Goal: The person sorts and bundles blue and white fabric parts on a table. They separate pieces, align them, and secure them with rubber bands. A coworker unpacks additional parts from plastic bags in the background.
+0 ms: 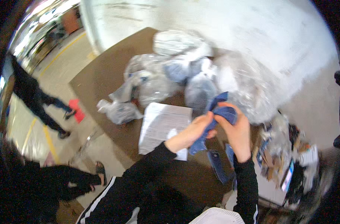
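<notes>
Above the brown table (114, 63), both my hands are closed on a blue denim strip (225, 112). My left hand (192, 131) pinches it from the left, and a length of the fabric hangs below those fingers. My right hand (240, 128) grips its folded, curved upper part, with the thumb across it. Beneath my hands, another dark blue denim strip (216, 166) lies on the table, and a further denim piece shows partly hidden beside my right sleeve. Printed white paper sheets (164, 117) lie to the left, partly covered by my left forearm.
Several clear plastic bags (155, 86) with contents crowd the table's far side, against a whitish wall (252, 22). On the right stands a box (270, 190) heaped with scraps and plastic. A white ribbed object (216, 216) is at the bottom edge. Two people stand on the left.
</notes>
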`<action>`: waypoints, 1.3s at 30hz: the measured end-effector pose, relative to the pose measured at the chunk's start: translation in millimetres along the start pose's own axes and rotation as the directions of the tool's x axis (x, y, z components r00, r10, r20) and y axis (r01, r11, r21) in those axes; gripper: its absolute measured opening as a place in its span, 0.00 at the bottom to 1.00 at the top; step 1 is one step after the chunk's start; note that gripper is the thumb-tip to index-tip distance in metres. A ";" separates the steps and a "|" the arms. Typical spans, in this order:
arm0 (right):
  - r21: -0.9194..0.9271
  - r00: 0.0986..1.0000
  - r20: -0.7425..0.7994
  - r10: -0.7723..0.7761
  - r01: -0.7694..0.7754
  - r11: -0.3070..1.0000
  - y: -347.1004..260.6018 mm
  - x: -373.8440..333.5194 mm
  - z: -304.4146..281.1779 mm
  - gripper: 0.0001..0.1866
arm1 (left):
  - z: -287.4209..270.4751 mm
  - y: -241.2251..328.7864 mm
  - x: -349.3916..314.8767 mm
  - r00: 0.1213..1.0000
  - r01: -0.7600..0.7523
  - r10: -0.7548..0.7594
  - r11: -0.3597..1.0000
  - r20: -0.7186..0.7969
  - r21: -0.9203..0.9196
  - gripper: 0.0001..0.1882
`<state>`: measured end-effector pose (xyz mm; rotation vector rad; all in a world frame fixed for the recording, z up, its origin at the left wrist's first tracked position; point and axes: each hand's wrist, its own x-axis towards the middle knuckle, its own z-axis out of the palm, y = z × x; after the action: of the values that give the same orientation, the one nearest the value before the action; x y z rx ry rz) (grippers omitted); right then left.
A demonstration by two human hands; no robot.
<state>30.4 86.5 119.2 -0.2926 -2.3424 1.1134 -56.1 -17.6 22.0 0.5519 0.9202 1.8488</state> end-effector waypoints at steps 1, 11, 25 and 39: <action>-0.036 0.999 -0.034 0.016 -0.017 0.999 4.1 -2.6 -1.2 0.15 | 0.9 -1.5 -1.8 1.000 0.006 -0.004 0.994 0.018 -0.109 0.26; 0.402 0.975 -0.080 0.207 -0.159 0.902 11.2 -22.5 -22.2 0.09 | 15.6 11.8 -12.4 0.983 0.043 -0.053 0.997 0.179 0.059 0.33; 0.286 0.983 0.176 -0.045 -0.007 0.958 15.2 -26.2 -48.5 0.09 | 7.5 16.7 -17.9 0.982 -0.062 -0.020 0.907 0.189 0.418 0.37; 0.505 0.987 -0.096 0.128 -0.063 0.861 36.2 -31.2 -52.2 0.19 | 15.7 10.8 -11.6 0.923 -0.084 -0.055 0.936 0.380 0.341 0.28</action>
<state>83.9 131.3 107.3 -0.2762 -1.8574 1.6511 -46.0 -25.3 40.4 1.1051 0.9793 1.5123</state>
